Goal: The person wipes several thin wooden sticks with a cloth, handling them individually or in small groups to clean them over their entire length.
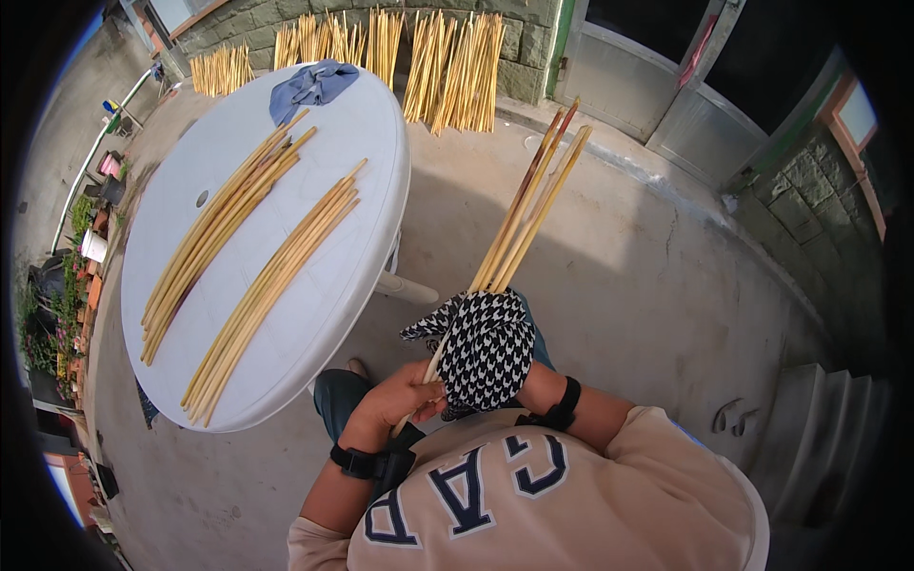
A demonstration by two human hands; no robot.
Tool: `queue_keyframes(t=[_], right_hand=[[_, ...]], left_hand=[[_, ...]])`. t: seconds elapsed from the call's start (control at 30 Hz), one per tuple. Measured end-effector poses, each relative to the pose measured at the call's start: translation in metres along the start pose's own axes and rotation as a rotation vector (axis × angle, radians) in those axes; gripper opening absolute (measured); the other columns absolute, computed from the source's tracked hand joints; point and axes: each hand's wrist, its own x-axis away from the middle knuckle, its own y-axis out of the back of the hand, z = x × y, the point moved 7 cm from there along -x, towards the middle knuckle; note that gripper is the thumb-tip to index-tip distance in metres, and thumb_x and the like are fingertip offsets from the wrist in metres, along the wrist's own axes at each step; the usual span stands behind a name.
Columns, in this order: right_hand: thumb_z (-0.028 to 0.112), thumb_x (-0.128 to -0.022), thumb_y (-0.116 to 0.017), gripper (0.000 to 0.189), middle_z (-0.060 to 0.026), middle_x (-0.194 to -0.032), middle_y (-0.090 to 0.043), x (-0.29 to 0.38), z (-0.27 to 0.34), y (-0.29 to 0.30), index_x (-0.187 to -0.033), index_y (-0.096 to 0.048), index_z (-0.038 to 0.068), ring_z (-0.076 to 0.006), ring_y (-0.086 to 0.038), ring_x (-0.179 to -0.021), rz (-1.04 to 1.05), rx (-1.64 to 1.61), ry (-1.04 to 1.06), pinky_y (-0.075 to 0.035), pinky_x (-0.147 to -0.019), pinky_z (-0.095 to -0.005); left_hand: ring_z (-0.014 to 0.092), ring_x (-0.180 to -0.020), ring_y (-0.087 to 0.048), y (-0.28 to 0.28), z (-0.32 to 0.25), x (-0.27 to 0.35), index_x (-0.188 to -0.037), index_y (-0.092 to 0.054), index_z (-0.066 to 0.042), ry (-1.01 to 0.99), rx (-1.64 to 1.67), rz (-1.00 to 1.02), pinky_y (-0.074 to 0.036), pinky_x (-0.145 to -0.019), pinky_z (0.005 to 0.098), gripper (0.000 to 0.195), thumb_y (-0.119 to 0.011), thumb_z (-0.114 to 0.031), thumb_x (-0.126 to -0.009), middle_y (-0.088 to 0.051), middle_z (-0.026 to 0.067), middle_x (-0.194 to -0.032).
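Note:
My left hand [407, 396] is closed around the lower part of a thin peeled wooden stick. A few long sticks [525, 214] rise from a black-and-white houndstooth cloth [489, 350], their upper ends reddish brown and yellow, pointing away from me. The cloth is wrapped about them in front of my chest. Only the wrist side of my right hand [534, 385] shows; the cloth hides its fingers, so I cannot see its grip. To my left, two bundles of similar sticks, a farther one [214, 228] and a nearer one [275, 285], lie on a white round plastic table [357, 271].
A crumpled blue cloth [310, 86] lies at the table's far edge. More stick bundles [464, 71] lean against the stone wall by metal doors [621, 78]. Steps [814, 428] and a pair of slippers [735, 417] are at right. Potted plants [68, 314] line the left.

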Motion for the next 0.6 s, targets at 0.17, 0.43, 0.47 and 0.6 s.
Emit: queue_keyframes(t=[0.17,0.43,0.47,0.6], right_hand=[[0.018,-0.098,-0.044,0.021,-0.0149,-0.096,-0.061,0.005,0.031,0.068,-0.103,-0.054,0.0,-0.0254,-0.061,-0.085,-0.436,-0.129,0.199,-0.055,-0.078,-0.0372],[0.007,-0.094,-0.046,0.009,-0.0103,-0.085,-0.06,0.013,0.073,0.148,-0.091,-0.054,0.005,-0.02,-0.061,-0.078,-0.593,-0.345,0.455,-0.055,-0.064,-0.0329],[0.004,-0.093,-0.048,0.008,-0.0102,-0.083,-0.06,0.012,0.077,0.159,-0.088,-0.055,0.005,-0.0194,-0.061,-0.077,-0.595,-0.379,0.474,-0.054,-0.062,-0.0326],[0.015,-0.096,-0.041,0.017,-0.0123,-0.09,-0.06,0.023,0.097,0.202,-0.095,-0.054,0.004,-0.0223,-0.06,-0.08,-0.799,0.076,0.408,-0.052,-0.069,-0.0346]], left_hand=[[0.005,-0.043,-0.04,0.008,0.02,0.031,-0.1,-0.059,-0.001,0.106,-0.006,0.001,-0.03,-0.039,0.0187,0.015,-0.056,-0.01,-0.088,-0.053,0.0011,-0.063],[0.004,-0.056,-0.043,0.007,0.064,0.09,-0.108,-0.061,0.0,0.222,0.164,-0.031,-0.029,-0.045,0.0167,0.021,-0.058,-0.007,-0.088,-0.053,0.0011,-0.07],[0.004,-0.057,-0.044,0.009,0.068,0.096,-0.108,-0.062,0.001,0.238,0.169,-0.044,-0.029,-0.045,0.0167,0.022,-0.058,-0.007,-0.088,-0.053,0.0012,-0.071],[0.005,-0.054,-0.043,0.015,0.083,0.113,-0.107,-0.062,0.002,0.239,0.181,-0.103,-0.03,-0.045,0.017,0.022,-0.058,-0.006,-0.088,-0.052,0.0009,-0.069]])
